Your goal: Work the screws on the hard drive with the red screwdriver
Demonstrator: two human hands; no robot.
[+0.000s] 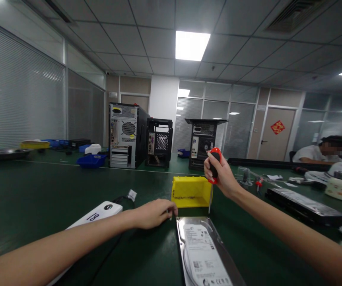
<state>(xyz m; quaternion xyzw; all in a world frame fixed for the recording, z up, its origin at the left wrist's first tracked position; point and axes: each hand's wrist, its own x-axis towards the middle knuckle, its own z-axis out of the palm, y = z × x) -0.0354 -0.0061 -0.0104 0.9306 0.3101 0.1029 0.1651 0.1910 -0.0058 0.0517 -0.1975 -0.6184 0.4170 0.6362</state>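
A silver hard drive (pixel 202 250) with a white label lies on the green table, its far end between my hands. My left hand (pixel 156 212) is at the drive's far left corner, fingers bent down and close together; what they hold, if anything, is too small to make out. Raised on the right, my right hand (pixel 220 171) grips a screwdriver (pixel 215 163) by its red and black handle, the thin shaft pointing down near the drive's far edge. Behind the drive stands a yellow bin (pixel 191 192), tipped with its opening facing me.
A white power strip (pixel 99 214) marked 18 lies left, under my left forearm. Computer cases (pixel 123 135) stand at the back. To the right are another drive-like unit (pixel 306 204), a jar (pixel 341 186) and a seated person (pixel 323 151). A blue bin (pixel 91 160) sits back left.
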